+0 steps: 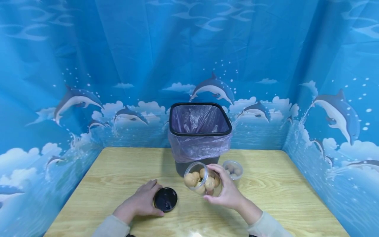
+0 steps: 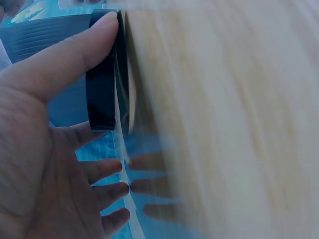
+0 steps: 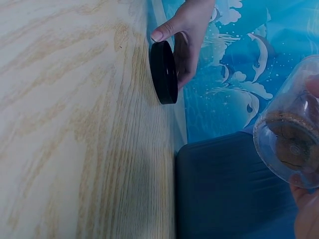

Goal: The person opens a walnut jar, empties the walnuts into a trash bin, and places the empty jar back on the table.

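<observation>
In the head view my left hand [image 1: 141,201] pinches a round black lid [image 1: 165,199] between thumb and fingers, low over the table's front. The left wrist view shows the thumb on the rim of the lid [image 2: 102,84], three fingers spread below it. My right hand [image 1: 228,191] grips a clear plastic jar [image 3: 279,107], tilted with its uncovered mouth towards the left. Round tan pieces [image 1: 190,179] that look like walnuts lie inside the jar. Right fingers and thumb curl round the jar's side, in front of the bin.
A dark trash bin [image 1: 181,168] with a black rim and a purple plastic liner [image 1: 199,148] stands at the table's back middle. Right of it stands a small clear tub [image 1: 240,171] with roundish contents. Blue dolphin-print curtains [image 1: 189,49] enclose the wooden table [image 1: 124,164].
</observation>
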Tool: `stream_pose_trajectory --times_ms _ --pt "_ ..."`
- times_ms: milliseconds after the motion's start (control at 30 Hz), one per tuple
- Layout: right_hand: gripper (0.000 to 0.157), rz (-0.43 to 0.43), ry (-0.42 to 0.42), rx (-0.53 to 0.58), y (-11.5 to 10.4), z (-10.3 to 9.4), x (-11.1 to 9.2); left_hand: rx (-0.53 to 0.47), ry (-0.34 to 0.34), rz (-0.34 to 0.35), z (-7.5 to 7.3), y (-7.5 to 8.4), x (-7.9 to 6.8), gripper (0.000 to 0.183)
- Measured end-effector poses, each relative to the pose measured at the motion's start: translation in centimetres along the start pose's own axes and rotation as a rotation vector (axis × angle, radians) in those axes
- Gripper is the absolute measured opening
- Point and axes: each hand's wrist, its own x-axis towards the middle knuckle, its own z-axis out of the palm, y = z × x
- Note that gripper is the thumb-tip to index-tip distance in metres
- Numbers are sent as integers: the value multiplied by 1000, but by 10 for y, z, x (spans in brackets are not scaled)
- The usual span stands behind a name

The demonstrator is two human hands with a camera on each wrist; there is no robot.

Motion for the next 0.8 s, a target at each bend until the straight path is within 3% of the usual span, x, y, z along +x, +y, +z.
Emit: stream_pose_trajectory --times_ms 300,800 --pt "97 57 -17 5 -3 -1 -2 33 -2 -16 0 0 -2 92" --pt "96 59 -8 15 -4 -4 -1 26 -10 -4 0 -2 -2 98"
